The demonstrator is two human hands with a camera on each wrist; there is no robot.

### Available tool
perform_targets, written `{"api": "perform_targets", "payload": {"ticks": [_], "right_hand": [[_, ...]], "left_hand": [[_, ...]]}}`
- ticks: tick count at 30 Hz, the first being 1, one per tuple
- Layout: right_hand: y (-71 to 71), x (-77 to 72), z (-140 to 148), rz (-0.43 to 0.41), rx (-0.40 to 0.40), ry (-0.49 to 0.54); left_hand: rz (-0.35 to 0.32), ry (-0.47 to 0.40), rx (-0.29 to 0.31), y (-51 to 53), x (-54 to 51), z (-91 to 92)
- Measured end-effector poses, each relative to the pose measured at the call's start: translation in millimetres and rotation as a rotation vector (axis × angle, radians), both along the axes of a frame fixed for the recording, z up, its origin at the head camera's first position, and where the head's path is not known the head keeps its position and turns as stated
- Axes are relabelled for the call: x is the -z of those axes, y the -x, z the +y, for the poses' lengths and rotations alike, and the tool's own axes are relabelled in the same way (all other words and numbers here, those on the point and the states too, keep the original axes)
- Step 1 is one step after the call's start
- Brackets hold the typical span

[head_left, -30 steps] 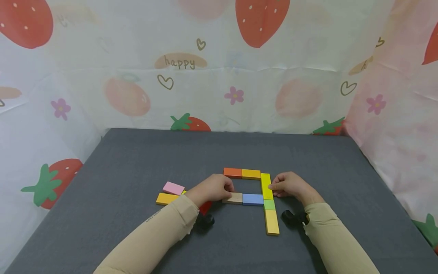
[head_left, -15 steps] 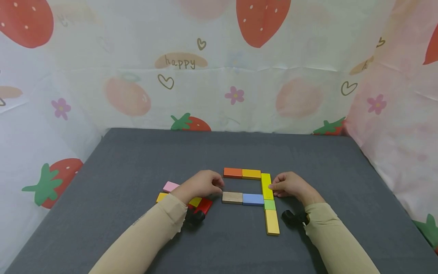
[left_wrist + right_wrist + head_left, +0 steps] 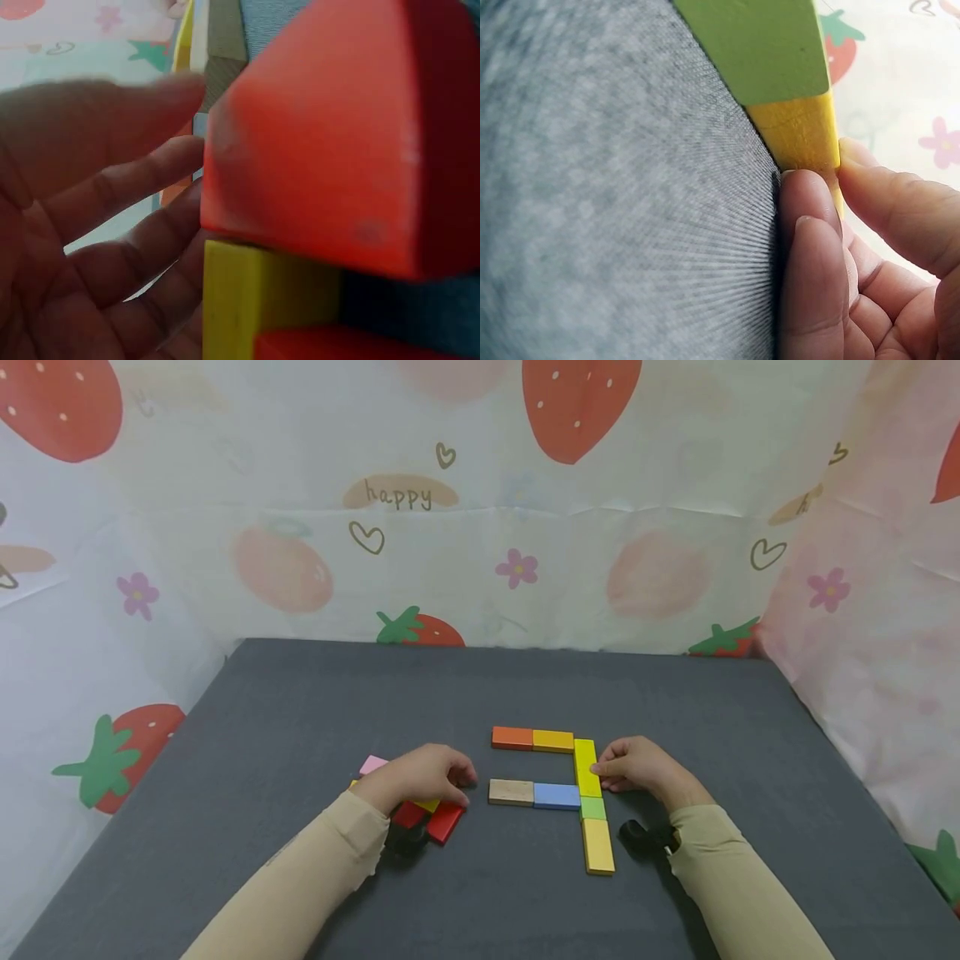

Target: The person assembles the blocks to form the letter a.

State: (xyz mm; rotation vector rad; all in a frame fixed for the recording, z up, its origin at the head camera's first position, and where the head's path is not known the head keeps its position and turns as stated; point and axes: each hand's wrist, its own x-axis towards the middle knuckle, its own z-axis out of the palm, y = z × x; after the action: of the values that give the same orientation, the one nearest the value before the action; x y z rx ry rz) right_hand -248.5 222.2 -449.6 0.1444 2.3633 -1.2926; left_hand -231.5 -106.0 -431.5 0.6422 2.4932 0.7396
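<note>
My left hand [image 3: 431, 775] is at the loose blocks on the left, its thumb at the near red block [image 3: 446, 823]. In the left wrist view that red block [image 3: 322, 142] looms large beside the fingertips, and thumb and index finger stand apart. My right hand [image 3: 643, 768] holds the long yellow block [image 3: 587, 768] by its right edge, thumb on top and a curled finger against the side. That yellow block [image 3: 799, 135] adjoins a green block [image 3: 592, 808], with a pale yellow block [image 3: 598, 847] below it.
An orange block [image 3: 512, 738] and an amber block [image 3: 552, 742] form the far row. A plain wood block [image 3: 512, 792] and a blue block [image 3: 557, 797] make the middle row. A pink block [image 3: 372, 765] and another red block [image 3: 408, 815] are partly hidden by my left hand.
My left hand has let go of the plain wood block and moved left to the loose blocks. The near red block has shifted and turned slightly. My right hand has stayed at the yellow block.
</note>
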Motion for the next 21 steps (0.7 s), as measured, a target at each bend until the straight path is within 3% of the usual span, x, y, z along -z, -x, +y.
{"api": "perform_targets", "payload": {"ticks": [7, 13, 21], "right_hand": [[0.2, -1.1, 0, -0.002, 0.0, -0.006], [0.3, -1.1, 1, -0.005, -0.01, -0.006], [0.9, 0.2, 1, -0.01, -0.009, -0.004]], "left_hand": [[0.043, 0.02, 0.085, -6.8, 1.2, -8.5], [0.074, 0.096, 0.127, -11.4, -1.7, -16.2], [0.096, 0.119, 0.177, -14.7, -6.6, -18.9]]}}
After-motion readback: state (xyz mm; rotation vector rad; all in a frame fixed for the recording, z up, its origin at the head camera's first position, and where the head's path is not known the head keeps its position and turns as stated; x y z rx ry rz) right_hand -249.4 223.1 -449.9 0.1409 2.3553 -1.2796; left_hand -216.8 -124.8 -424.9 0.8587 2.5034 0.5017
